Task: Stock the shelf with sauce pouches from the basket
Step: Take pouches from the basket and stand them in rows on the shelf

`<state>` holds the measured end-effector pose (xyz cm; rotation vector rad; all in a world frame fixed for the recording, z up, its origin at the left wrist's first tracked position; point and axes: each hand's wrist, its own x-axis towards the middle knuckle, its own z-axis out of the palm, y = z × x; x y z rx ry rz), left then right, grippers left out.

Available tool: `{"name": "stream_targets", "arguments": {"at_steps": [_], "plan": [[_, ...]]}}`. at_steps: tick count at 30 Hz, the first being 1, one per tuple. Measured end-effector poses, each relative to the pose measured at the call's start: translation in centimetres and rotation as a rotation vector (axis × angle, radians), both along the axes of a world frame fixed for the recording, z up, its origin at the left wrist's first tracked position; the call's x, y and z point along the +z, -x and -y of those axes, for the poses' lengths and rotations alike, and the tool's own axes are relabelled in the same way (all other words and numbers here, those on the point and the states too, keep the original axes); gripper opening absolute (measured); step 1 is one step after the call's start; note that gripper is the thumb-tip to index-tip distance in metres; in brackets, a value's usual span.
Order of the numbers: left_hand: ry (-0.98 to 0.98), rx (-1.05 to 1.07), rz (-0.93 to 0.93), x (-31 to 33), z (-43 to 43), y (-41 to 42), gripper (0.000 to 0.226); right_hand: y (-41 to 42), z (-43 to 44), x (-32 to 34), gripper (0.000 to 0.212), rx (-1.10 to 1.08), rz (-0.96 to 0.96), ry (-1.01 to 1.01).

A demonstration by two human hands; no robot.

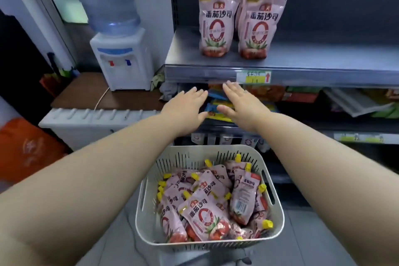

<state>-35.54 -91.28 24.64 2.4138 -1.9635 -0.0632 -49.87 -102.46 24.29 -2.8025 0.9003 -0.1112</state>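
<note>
A pale green slotted basket [278, 218] sits low in front of me, holding several pink sauce pouches [203, 214] with yellow caps, lying in a heap. On the grey metal shelf [313, 56] above, two rows of the same pouches [216, 26] stand upright, side by side. My left hand [185, 110] and my right hand [241, 106] are stretched out flat, palms down and fingers apart, just below the shelf's front edge and above the basket. Neither hand holds anything.
A water dispenser [123, 58] stands on a brown counter at the left. A lower shelf [323, 101] carries colourful packets behind my hands. An orange bag [26, 149] lies at far left. The upper shelf has bare surface right of the pouches.
</note>
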Motion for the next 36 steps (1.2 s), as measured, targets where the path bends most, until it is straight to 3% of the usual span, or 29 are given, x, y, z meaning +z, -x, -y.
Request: {"name": "stream_targets", "arguments": {"at_steps": [7, 10, 16, 22, 26, 31, 36], "plan": [[-0.237, 0.095, -0.197, -12.9, -4.8, 1.7, 0.063, 1.6, -3.4, -11.7, 0.072, -0.008, -0.197, -0.271], [-0.307, 0.192, -0.37, -17.4, -6.7, 3.0, 0.062, 2.6, -4.1, -16.1, 0.073, -0.068, -0.236, -0.347], [-0.376, 0.431, -0.611, -24.0, -9.2, 5.1, 0.052, 3.6, -5.1, -21.4, 0.077, -0.261, -0.123, -0.607], [-0.255, 0.576, -0.64, -25.9, -6.8, 5.0, 0.047, 3.6, -5.3, -23.6, 0.076, -0.401, 0.133, -0.679], [-0.145, 0.681, -0.797, -26.8, -4.7, 5.5, 0.05, 3.2, -5.1, -24.0, 0.06, -0.514, 0.312, -0.762], [-0.012, 0.857, -0.917, -27.7, -3.5, 6.2, 0.033, 2.6, -4.4, -25.0, 0.016, -0.527, 0.298, -0.707], [0.085, 0.851, -0.914, -27.5, -3.2, 5.8, 0.007, 2.2, -3.9, -25.1, 0.015, -0.501, 0.309, -0.749]]}}
